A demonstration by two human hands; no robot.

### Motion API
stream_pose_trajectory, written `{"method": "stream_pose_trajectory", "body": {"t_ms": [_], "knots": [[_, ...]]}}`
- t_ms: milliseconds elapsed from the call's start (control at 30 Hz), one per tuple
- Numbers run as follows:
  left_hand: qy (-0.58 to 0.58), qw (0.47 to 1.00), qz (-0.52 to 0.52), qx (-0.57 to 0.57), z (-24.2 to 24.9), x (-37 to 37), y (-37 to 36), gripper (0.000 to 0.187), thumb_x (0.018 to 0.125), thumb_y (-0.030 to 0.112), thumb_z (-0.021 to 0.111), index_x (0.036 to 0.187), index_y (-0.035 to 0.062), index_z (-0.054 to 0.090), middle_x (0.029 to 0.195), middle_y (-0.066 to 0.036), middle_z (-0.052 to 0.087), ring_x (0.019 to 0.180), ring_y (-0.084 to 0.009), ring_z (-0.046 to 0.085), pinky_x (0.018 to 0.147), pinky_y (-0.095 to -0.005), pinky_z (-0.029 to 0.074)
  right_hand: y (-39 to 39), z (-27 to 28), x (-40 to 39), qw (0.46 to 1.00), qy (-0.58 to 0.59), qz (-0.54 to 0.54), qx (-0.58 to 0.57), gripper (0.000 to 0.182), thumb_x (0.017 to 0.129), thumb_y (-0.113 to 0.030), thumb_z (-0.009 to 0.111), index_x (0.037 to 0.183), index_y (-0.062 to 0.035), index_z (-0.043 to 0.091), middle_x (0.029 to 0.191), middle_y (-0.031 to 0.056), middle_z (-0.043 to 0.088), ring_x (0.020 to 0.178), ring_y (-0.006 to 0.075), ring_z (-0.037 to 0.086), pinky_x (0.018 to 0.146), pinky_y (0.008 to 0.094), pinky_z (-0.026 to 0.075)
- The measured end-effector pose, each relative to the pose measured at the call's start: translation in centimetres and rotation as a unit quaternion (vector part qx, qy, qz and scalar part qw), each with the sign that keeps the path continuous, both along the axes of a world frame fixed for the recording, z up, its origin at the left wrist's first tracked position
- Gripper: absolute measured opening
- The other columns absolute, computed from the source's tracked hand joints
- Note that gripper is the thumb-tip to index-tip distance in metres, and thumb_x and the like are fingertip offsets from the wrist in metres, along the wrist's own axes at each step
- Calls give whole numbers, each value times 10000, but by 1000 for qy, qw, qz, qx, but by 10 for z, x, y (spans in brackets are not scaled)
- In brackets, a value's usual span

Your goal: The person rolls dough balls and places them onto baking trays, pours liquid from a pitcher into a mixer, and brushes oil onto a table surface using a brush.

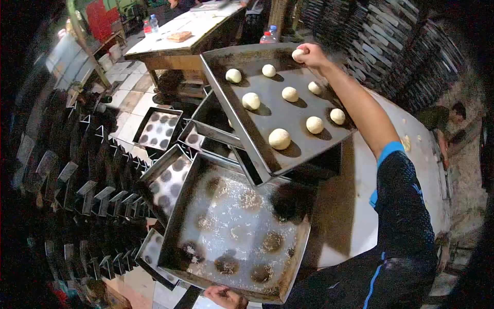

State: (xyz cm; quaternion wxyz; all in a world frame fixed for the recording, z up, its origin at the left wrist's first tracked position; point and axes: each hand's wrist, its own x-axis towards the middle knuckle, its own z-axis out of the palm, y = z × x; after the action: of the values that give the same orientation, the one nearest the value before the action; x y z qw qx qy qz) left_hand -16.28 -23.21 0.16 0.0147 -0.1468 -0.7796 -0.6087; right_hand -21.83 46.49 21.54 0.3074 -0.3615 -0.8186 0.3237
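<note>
My right hand (310,54) reaches to the far right corner of the upper baking tray (272,121), its fingers closed round a pale dough ball (297,55). Several more round dough balls, such as one at the near side (279,139), sit spaced apart in that tilted tray. Below it lies a second baking tray (206,247), strewn with small pale seeds and marked with dark round spots. At this lower tray's front edge is my left hand (225,296), fingers curled against the rim and partly cut off by the frame.
More spotted trays (158,127) stand at the left, beside dark stacks of trays (98,201). A pale table (368,154) lies under my right arm. Behind are a worktable (206,26) with bottles and a packet (179,36). Another person (445,121) is at the right.
</note>
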Motion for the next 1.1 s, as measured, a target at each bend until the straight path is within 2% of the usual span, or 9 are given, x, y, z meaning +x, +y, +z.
{"method": "stream_pose_trajectory", "body": {"t_ms": [33, 167, 233, 300, 367, 533, 867, 967, 1100], "knots": [[-32, 999, 21, 25, 0, 3, -1, 44, 850, 128, 513, 826, 127, 477, 948, -39, 358, 616, -149, 347, 572, -311, 350, 18, -15, -13, 998, -19, -20, 59, 390, 582, -98, 753, 951, -69, 628, 882, 49, 638, 807, 169, 592, 711, 319, 490], [39, 996, -3, -86, -21, -2, -17, 40, 845, 102, 458, 806, 92, 460, 922, -47, 342, 609, -147, 322, 567, -275, 315, 34, -38, -23, 941, -325, 44, 85, 507, 627, -75, 691, 1116, -115, 563, 1026, 92, 613, 965, 175, 559, 806, 323, 452], [59, 994, -18, -89, -15, -2, -18, 163, 870, 241, 500, 914, 85, 507, 990, -61, 383, 650, -162, 391, 620, -319, 386, 14, -28, -5, 990, -138, 7, 31, 675, 562, -48, 701, 1204, -77, 495, 1115, 142, 584, 997, 245, 569, 822, 339, 475], [48, 994, 31, -91, -18, -6, -11, 154, 573, 41, 416, 725, 57, 402, 778, -89, 330, 774, -228, 363, 700, -357, 347, 19, -26, 14, 972, -67, 8, 226, 660, 577, -42, 674, 1202, -35, 461, 1130, 163, 553, 1033, 258, 541, 837, 346, 460], [54, 997, 32, -51, 0, -10, -5, 149, 583, 25, 420, 730, 47, 406, 777, -101, 340, 779, -241, 371, 721, -360, 333, 11, -40, 42, 968, 114, 23, 224, 579, 598, -49, 659, 1145, -18, 473, 1072, 169, 543, 1002, 275, 532, 828, 374, 452], [122, 989, 21, -76, -1, -12, -5, 149, 590, 5, 431, 733, 45, 422, 804, -122, 393, 822, -303, 373, 749, -393, 306, -248, 20, 163, 877, 67, 95, 467, 202, 668, 21, 528, 865, -18, 503, 774, 120, 478, 706, 231, 484, 655, 337, 413], [267, 948, 107, -136, 44, 52, -20, 294, 664, 67, 612, 916, 27, 465, 918, -159, 461, 911, -330, 400, 838, -420, 292, -514, -115, 329, 950, 66, 305, 23, 83, 682, -12, 631, 765, -6, 625, 711, 106, 620, 625, 178, 602, 575, 262, 478], [207, 975, -66, -42, 44, 135, -54, 206, 687, 43, 626, 848, 31, 499, 765, -120, 489, 673, -232, 474, 597, -321, 401, -550, -122, 370, 924, 15, 374, -78, 107, 714, -57, 656, 809, -12, 640, 719, 93, 625, 620, 140, 596, 575, 247, 477], [-77, 907, -369, -188, 7, 258, -141, 225, 802, 268, 622, 905, 70, 597, 865, -110, 639, 795, -240, 616, 730, -326, 475, -585, -181, 426, 826, -127, 529, -148, 173, 788, -185, 624, 888, -49, 664, 789, 76, 654, 688, 148, 616, 634, 266, 480]]}}
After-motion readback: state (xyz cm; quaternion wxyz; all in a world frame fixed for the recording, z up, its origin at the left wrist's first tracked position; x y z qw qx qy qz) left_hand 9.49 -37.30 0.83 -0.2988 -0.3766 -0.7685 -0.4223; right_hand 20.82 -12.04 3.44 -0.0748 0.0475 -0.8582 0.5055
